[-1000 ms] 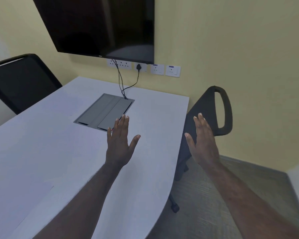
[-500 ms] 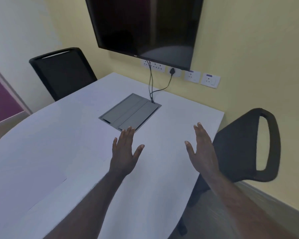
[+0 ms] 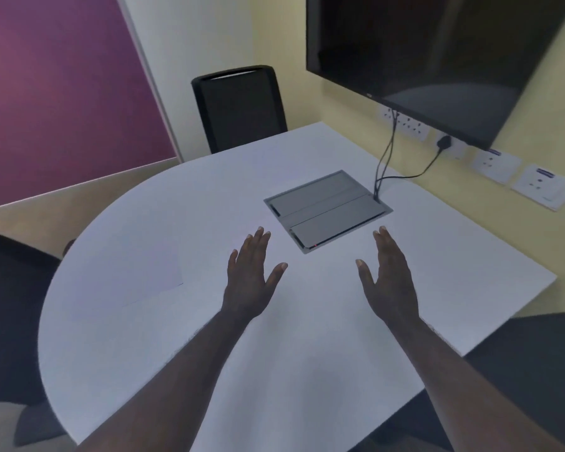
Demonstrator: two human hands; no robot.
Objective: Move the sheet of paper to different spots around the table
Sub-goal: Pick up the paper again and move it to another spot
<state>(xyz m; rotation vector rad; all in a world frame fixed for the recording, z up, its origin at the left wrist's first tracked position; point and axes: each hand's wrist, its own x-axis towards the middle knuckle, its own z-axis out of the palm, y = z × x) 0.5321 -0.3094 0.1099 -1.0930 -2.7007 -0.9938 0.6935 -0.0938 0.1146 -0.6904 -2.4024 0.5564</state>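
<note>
A white sheet of paper (image 3: 124,275) lies flat on the left part of the white table (image 3: 307,353), hard to tell apart from the top; its right corner shows as a faint edge. My left hand (image 3: 252,278) hovers over the table's middle, fingers spread and empty, to the right of the sheet and apart from it. My right hand (image 3: 388,278) is held out beside it, also flat with nothing in it, just in front of the grey panel.
A grey cable hatch (image 3: 327,210) is set into the table, with black cables (image 3: 385,161) running up to wall sockets (image 3: 490,161). A dark screen (image 3: 437,60) hangs on the yellow wall. Black chairs stand at the far side (image 3: 242,109), left (image 3: 10,305) and right (image 3: 532,360).
The view has swung left, bringing the table's left side, the paper and the far chair into sight. Both hands stay raised and empty, now over the table's middle.
</note>
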